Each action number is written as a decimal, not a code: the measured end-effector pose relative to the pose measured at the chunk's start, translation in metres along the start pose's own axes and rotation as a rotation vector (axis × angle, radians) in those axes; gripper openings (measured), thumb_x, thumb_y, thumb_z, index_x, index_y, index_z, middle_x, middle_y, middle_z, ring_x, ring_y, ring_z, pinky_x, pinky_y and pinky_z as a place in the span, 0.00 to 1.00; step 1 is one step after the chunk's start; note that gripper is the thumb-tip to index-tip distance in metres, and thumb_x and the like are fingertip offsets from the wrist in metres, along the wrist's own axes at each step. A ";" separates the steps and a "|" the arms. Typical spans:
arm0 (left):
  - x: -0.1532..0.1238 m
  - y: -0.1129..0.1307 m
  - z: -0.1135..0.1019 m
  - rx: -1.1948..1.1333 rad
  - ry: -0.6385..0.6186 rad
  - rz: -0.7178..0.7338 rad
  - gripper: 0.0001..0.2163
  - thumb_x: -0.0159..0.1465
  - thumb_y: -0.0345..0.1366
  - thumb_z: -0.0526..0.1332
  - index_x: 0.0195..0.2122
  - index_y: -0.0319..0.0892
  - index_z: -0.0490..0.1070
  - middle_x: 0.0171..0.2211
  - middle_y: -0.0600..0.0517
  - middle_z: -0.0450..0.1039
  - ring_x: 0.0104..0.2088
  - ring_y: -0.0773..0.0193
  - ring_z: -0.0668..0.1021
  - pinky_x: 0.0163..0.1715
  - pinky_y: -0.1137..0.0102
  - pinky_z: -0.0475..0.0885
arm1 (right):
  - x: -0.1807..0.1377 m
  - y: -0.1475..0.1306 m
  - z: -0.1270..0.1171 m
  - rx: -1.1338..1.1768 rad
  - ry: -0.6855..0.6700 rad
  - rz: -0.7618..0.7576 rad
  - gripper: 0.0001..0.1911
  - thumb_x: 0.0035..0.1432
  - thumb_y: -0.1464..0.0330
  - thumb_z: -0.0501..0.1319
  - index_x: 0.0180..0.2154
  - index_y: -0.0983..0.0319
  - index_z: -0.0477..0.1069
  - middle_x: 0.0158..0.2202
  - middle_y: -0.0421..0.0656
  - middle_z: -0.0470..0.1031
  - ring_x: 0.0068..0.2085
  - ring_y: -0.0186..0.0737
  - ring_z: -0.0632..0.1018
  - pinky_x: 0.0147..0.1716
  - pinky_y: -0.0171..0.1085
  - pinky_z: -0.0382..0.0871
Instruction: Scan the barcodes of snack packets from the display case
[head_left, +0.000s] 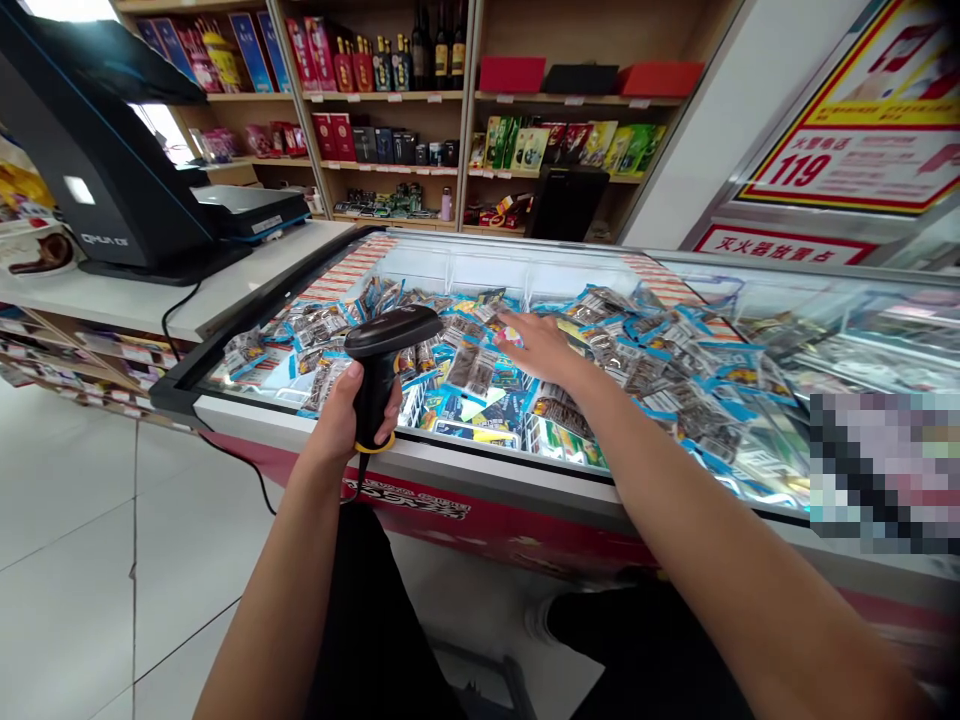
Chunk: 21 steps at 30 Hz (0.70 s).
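My left hand (343,408) is wrapped round the grip of a black barcode scanner (393,332), held upright over the near edge of a chest freezer (262,410). A cable runs down from the scanner's handle. My right hand (536,345) reaches out with its fingers stretched, palm down, over many small clear-and-blue snack packets (470,368) with dark contents. Whether its fingertips touch a packet I cannot tell. More packets (701,410) lie spread to the right, partly behind my right forearm. Boxed and bagged goods (480,420) show beneath the loose packets.
A black checkout scale (150,200) stands on a white counter (300,240) at the left. Behind the freezer, wooden shelves (390,97) carry bottles and boxes. A red-and-yellow sign (847,130) hangs at the right. A blurred patch covers the right edge.
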<state>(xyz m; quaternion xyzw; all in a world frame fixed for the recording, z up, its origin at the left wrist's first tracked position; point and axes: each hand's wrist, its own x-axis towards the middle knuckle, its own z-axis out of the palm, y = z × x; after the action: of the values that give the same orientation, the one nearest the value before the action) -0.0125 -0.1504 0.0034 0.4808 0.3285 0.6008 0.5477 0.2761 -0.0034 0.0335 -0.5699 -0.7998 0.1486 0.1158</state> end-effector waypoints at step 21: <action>0.003 -0.002 -0.004 -0.035 -0.037 0.042 0.34 0.63 0.71 0.70 0.48 0.41 0.77 0.21 0.58 0.70 0.10 0.71 0.64 0.09 0.75 0.55 | 0.018 0.106 -0.043 -0.229 0.437 0.408 0.20 0.76 0.63 0.57 0.54 0.66 0.85 0.56 0.64 0.84 0.59 0.69 0.82 0.61 0.58 0.74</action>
<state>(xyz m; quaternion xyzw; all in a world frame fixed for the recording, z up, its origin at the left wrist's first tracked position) -0.0158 -0.1471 0.0011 0.4890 0.2974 0.6088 0.5494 0.3787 0.0505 0.0339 -0.7462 -0.6368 -0.0482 0.1880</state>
